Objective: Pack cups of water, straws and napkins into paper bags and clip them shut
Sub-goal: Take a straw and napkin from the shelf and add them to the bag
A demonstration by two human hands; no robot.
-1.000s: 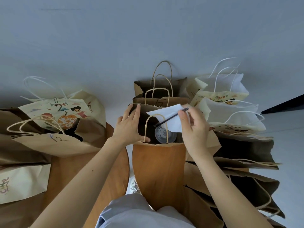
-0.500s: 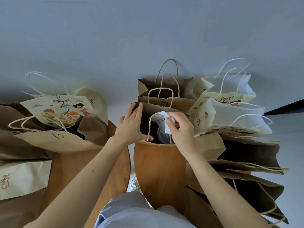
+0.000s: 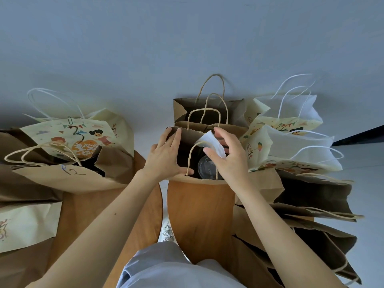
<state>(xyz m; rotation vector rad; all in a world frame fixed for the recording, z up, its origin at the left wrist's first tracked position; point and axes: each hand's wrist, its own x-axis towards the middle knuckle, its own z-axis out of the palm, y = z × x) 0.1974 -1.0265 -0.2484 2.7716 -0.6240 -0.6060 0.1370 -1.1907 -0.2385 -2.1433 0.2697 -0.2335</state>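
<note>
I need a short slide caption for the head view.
Left hand holds the brown bag open; right hand holds a napkin over the cup.

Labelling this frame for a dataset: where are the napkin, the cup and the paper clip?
napkin (image 3: 213,142), head view, on its white folded middle.
cup (image 3: 206,169), head view, on its clear lid.
paper clip (image 3: 70,120), head view, on its wire loop.
</note>
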